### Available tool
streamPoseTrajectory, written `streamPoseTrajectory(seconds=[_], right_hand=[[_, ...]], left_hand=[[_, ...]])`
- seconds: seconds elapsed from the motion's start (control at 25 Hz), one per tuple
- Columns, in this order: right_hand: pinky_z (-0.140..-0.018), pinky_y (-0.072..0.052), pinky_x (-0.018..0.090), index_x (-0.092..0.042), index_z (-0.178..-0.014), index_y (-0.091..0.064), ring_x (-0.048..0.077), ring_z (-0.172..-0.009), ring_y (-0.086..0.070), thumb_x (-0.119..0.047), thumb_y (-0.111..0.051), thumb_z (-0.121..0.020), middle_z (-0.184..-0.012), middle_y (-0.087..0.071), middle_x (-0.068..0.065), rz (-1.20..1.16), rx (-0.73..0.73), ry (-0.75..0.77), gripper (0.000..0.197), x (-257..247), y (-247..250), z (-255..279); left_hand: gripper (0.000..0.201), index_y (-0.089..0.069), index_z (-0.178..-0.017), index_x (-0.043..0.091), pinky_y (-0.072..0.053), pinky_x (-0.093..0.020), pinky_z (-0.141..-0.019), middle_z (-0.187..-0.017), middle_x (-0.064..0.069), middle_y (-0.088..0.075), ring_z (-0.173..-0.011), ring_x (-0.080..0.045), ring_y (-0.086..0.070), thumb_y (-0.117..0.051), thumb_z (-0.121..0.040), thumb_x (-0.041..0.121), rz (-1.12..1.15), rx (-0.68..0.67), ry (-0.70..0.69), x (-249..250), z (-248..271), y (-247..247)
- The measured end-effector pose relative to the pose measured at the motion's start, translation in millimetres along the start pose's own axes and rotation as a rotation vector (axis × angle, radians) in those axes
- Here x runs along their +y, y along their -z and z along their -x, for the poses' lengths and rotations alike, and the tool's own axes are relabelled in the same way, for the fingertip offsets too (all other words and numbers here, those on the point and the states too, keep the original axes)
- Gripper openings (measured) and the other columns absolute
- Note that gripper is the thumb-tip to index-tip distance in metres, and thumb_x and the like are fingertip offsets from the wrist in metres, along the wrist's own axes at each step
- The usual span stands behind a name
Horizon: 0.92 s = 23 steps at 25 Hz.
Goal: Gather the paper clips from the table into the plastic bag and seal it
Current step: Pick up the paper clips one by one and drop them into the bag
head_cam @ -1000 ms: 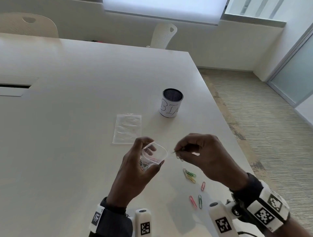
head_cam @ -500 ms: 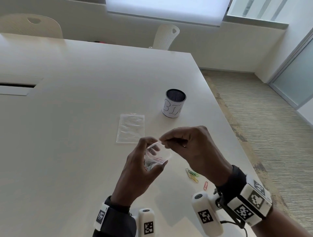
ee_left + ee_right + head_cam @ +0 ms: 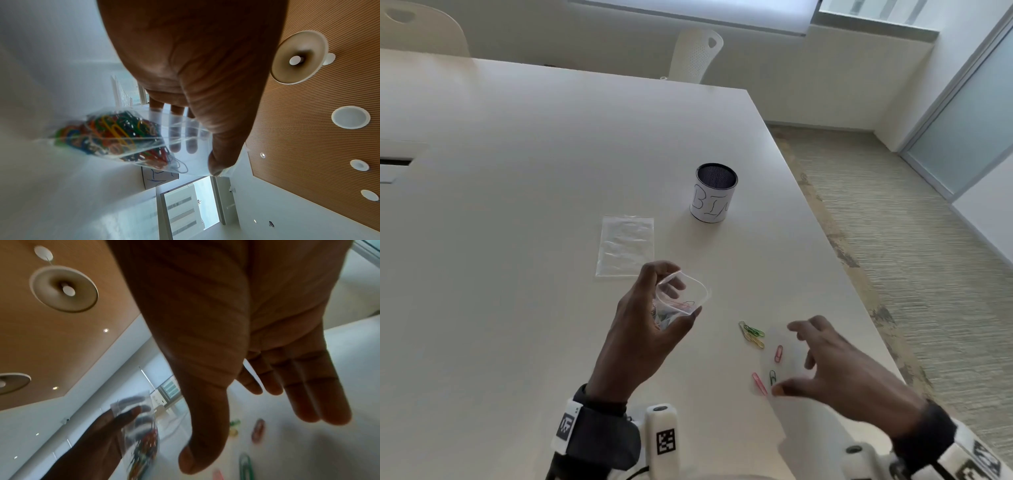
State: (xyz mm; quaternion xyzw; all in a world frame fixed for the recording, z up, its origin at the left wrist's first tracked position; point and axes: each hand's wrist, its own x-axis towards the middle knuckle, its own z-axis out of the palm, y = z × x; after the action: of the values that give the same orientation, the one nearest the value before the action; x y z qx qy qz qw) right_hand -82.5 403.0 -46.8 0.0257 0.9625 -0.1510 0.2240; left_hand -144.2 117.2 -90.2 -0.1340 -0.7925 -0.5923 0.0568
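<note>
My left hand [image 3: 654, 308] holds a small clear plastic bag [image 3: 683, 296] above the table, its mouth held wide, thumb and fingers curled round it. Many coloured paper clips [image 3: 111, 136] fill its bottom. On the white table [image 3: 517, 240] lie several loose clips: a green and yellow cluster [image 3: 751, 334], a pink one [image 3: 778, 353], a green one [image 3: 772, 377] and another pink one [image 3: 759, 383]. My right hand [image 3: 801, 363] hovers over these with fingers spread and empty, its thumb tip beside the lower pink clip.
A second, flat clear bag [image 3: 626, 250] lies on the table beyond my left hand. A black mesh cup [image 3: 714, 192] with a white label stands farther back. The table's right edge [image 3: 859, 301] runs close to my right hand. White chairs [image 3: 697, 54] stand behind.
My right hand left the bag's mouth, where it pinched a clip, and moved down to the right over the loose clips, now spread and empty. The left hand still holds the bag.
</note>
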Motion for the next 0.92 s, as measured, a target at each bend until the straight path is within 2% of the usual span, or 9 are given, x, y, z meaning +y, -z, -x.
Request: streamPoseTrajectory(seconds=[0.12,0.24,0.36,0.48,0.56,0.64,0.72,0.8,0.92], right_hand=[[-0.088,-0.052,0.021,-0.024,-0.148,-0.037,0.006,-0.095,-0.057,-0.056,-0.091,-0.067,-0.124,-0.041,-0.012,-0.063,0.024,-0.024,0.102,-1,-25,-5],[-0.086,-0.054,0.022,-0.020,-0.130,-0.055,0.009,-0.090,-0.059,-0.029,-0.095,-0.073,-0.106,-0.054,-0.011,-0.223,0.155,-0.004,0.070,-7,-32,-27],[-0.085,-0.056,0.025,-0.018,-0.113,-0.065,0.016,-0.091,-0.063,-0.018,-0.089,-0.081,-0.097,-0.061,-0.006,-0.278,0.231,0.082,0.040,-15,-31,-47],[-0.086,-0.056,0.025,-0.018,-0.113,-0.067,0.018,-0.094,-0.064,-0.027,-0.082,-0.089,-0.102,-0.061,-0.004,-0.317,0.256,0.132,0.030,-19,-21,-55],[-0.087,-0.054,0.025,-0.022,-0.123,-0.062,0.015,-0.098,-0.063,-0.047,-0.080,-0.088,-0.113,-0.057,-0.005,-0.268,0.220,0.125,0.046,-20,-14,-54],[-0.090,-0.050,0.024,-0.025,-0.133,-0.056,0.015,-0.106,-0.061,-0.054,-0.078,-0.086,-0.123,-0.050,-0.005,-0.172,0.169,0.105,0.060,-23,-13,-51],[-0.086,-0.045,0.017,-0.025,-0.128,-0.060,0.014,-0.103,-0.059,-0.048,-0.079,-0.088,-0.121,-0.050,-0.006,-0.141,0.176,0.140,0.050,-30,-20,-51],[-0.076,-0.038,0.010,-0.024,-0.110,-0.066,0.012,-0.094,-0.059,-0.035,-0.075,-0.093,-0.112,-0.055,-0.008,-0.159,0.233,0.195,0.023,-38,-26,-55],[-0.072,-0.041,0.016,-0.019,-0.094,-0.067,0.016,-0.088,-0.061,-0.022,-0.068,-0.098,-0.102,-0.059,-0.006,-0.157,0.248,0.199,0.005,-46,-26,-60]], left_hand=[[0.050,-0.053,-0.122,0.032,-0.054,-0.008,-0.074,-0.107,0.012,-0.070,-0.101,-0.005,-0.070,-0.087,-0.087,0.020,-0.003,0.004,-0.002,-1,0,0],[0.049,-0.055,-0.122,0.027,-0.054,-0.008,-0.073,-0.106,0.010,-0.070,-0.101,-0.003,-0.070,-0.087,-0.087,0.017,-0.005,0.013,0.018,-1,-1,1],[0.048,-0.056,-0.122,0.025,-0.054,-0.010,-0.073,-0.105,0.009,-0.070,-0.098,-0.004,-0.071,-0.087,-0.086,0.015,-0.003,0.017,0.028,-1,-1,1],[0.049,-0.056,-0.122,0.027,-0.055,-0.011,-0.074,-0.106,0.013,-0.069,-0.100,-0.008,-0.071,-0.087,-0.086,0.016,-0.003,0.023,0.028,-1,0,2],[0.049,-0.056,-0.121,0.030,-0.055,-0.010,-0.074,-0.107,0.014,-0.069,-0.101,-0.009,-0.071,-0.088,-0.086,0.017,-0.007,0.022,0.030,0,0,3],[0.049,-0.055,-0.119,0.033,-0.054,-0.008,-0.074,-0.107,0.015,-0.069,-0.101,-0.008,-0.071,-0.087,-0.085,0.017,-0.009,0.020,0.030,1,1,3],[0.049,-0.055,-0.118,0.034,-0.053,-0.007,-0.073,-0.107,0.015,-0.068,-0.100,-0.008,-0.071,-0.087,-0.085,0.016,-0.015,0.011,0.032,1,1,2],[0.051,-0.056,-0.118,0.034,-0.052,-0.007,-0.073,-0.106,0.015,-0.068,-0.099,-0.009,-0.071,-0.088,-0.084,0.012,-0.023,0.001,0.033,1,1,2],[0.054,-0.056,-0.119,0.032,-0.053,-0.007,-0.073,-0.106,0.015,-0.067,-0.098,-0.009,-0.071,-0.088,-0.084,0.007,-0.019,-0.012,0.036,0,1,1]])
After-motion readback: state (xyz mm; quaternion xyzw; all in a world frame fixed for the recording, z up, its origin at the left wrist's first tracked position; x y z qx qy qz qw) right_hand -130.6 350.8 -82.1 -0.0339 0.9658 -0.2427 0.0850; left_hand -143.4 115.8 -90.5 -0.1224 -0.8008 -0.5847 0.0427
